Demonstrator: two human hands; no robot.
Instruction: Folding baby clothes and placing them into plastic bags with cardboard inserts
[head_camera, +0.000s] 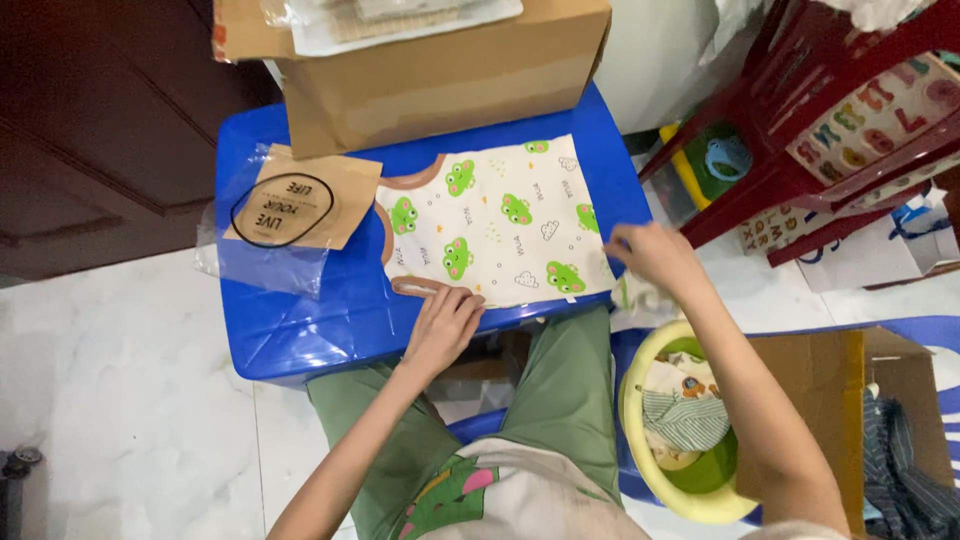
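Nearest to the camera, the person is sitting in green trousers (560, 400) and a top with a frog picture on it. Just to the right, a yellow bowl (650, 480) is holding small folded clothes, and beside it an open brown box (830, 370) is showing dark striped cloth inside.

A little farther, the left hand (442, 325) is lying flat on the near left corner of the baby shirt (495, 225). Its grip is spread out, fingers pressing down on the brown armhole trim. The right hand (655, 255) is resting on the right edge of the shirt; its fingers are curled at the hem, but I cannot tell if they are pinching it.

The shirt is white with green frogs and little clouds. It is lying flat on the blue plastic bench (300, 320), with its neck pointing left.

To the left of the shirt, a clear plastic bag with a brown card (295, 210) is lying on the bench. Farther back, a big cardboard box (440, 75) is sitting on the far edge. Far right, a red plastic chair (800, 120) is holding a letter puzzle board (880, 115).
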